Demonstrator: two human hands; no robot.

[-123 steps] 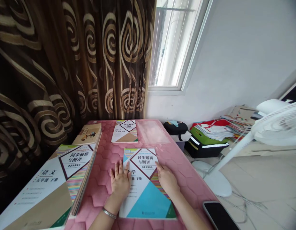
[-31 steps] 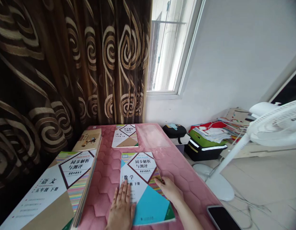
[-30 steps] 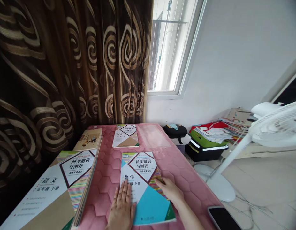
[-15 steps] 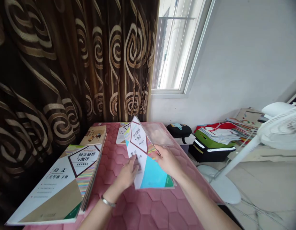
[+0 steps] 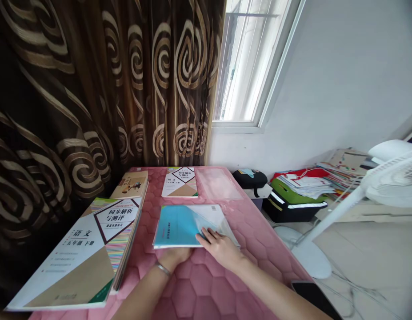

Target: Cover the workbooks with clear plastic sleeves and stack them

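Observation:
A workbook (image 5: 179,224) lies on the pink quilted table (image 5: 206,289) with its blue and white back cover up. A clear plastic sheet covers its right part. My right hand (image 5: 219,246) rests flat on the near right corner of the workbook, fingers stretched out. My left hand (image 5: 174,254), with a bracelet on the wrist, is at the near edge of the workbook. Its fingers are tucked beneath the book and hidden.
A stack of large workbooks (image 5: 92,240) lies at the left, with a tan book (image 5: 130,184) behind it. Another workbook (image 5: 180,181) and a clear plastic cover (image 5: 219,183) lie at the far edge. A phone (image 5: 312,298) sits near right. Beyond the table stand a white fan (image 5: 389,178) and paper piles (image 5: 302,184).
The workbook lay face up, was lifted and swung over by both hands, and now lies back cover up. My left hand went from flat on the cover to under its near edge.

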